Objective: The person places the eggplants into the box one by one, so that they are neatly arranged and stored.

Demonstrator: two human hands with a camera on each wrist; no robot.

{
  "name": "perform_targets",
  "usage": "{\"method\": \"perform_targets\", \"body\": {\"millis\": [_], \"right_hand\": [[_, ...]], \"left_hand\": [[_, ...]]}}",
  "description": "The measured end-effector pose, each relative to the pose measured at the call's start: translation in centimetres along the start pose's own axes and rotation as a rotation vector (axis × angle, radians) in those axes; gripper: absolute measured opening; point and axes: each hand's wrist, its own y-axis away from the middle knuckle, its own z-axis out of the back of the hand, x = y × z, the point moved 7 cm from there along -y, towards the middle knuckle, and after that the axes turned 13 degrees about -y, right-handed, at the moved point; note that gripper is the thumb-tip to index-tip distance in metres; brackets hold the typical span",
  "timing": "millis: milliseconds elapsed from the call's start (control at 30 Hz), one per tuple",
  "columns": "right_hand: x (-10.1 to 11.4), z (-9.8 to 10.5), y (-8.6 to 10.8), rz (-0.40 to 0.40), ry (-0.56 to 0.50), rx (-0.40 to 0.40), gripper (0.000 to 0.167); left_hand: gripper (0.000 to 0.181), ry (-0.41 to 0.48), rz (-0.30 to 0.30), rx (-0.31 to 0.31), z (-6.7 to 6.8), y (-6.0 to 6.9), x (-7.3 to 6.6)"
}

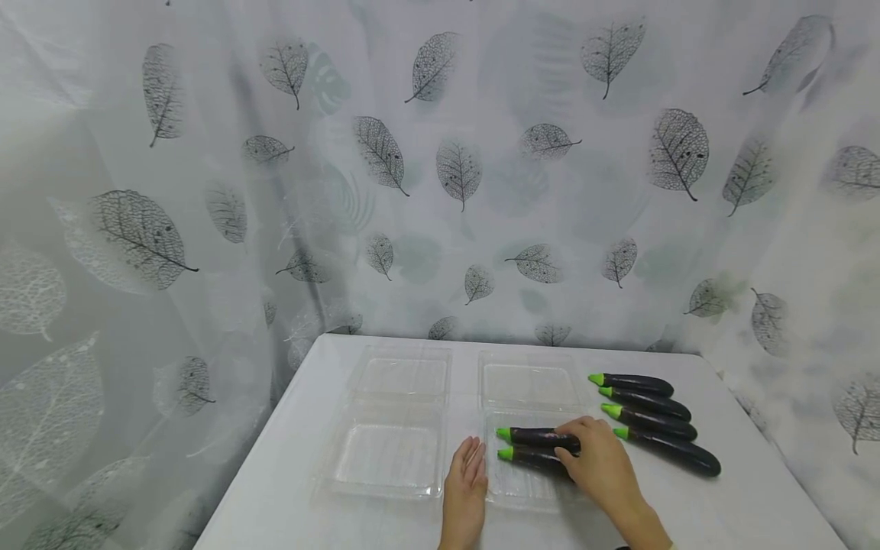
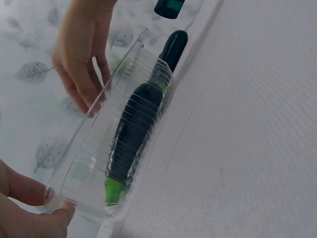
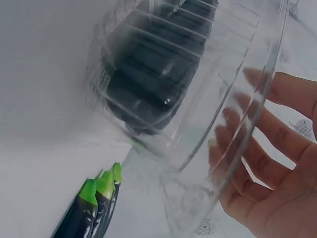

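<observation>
Two dark eggplants with bright green caps, an upper one (image 1: 538, 438) and a lower one (image 1: 535, 458), lie side by side in a clear plastic container (image 1: 512, 490). At the container's left edge is my left hand (image 1: 465, 485); the left wrist view shows its thumb (image 2: 63, 213) and a finger on either side of the rim corner. My right hand (image 1: 600, 461) hovers over the container's right side, near the eggplants' right ends. Its bent, spread fingers (image 3: 257, 158) reach over the rim in the right wrist view, with no eggplant between them.
Several more eggplants (image 1: 653, 422) lie in a slanted row at the right of the white table (image 1: 275, 496). A second clear container (image 1: 385, 451) with its lid (image 1: 402, 374) folded back stands left. Behind the table hangs a leaf-patterned curtain (image 1: 495, 229).
</observation>
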Motion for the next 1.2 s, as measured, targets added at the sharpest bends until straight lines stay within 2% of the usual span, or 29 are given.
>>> {"method": "perform_targets", "body": {"millis": [300,633,1000,1200], "right_hand": [[-0.7,1.6,0.2,0.01,0.008,-0.09,0.025],[-2.3,3.0,0.3,-0.016,0.014,-0.154,0.027],[-4.9,4.2,0.5,-0.066,0.07,-0.173,0.029],[-6.8,5.1,0.9,-0.133,0.096,-0.197,0.029]], "left_hand": [[0.064,0.007,-0.001,0.004,-0.1,0.1,0.0],[0.064,-0.001,-0.012,0.004,0.0,0.2,-0.1],[0.063,-0.014,-0.018,-0.003,0.0,0.1,-0.1],[0.063,-0.025,-0.016,0.004,0.0,0.1,0.0]]}}
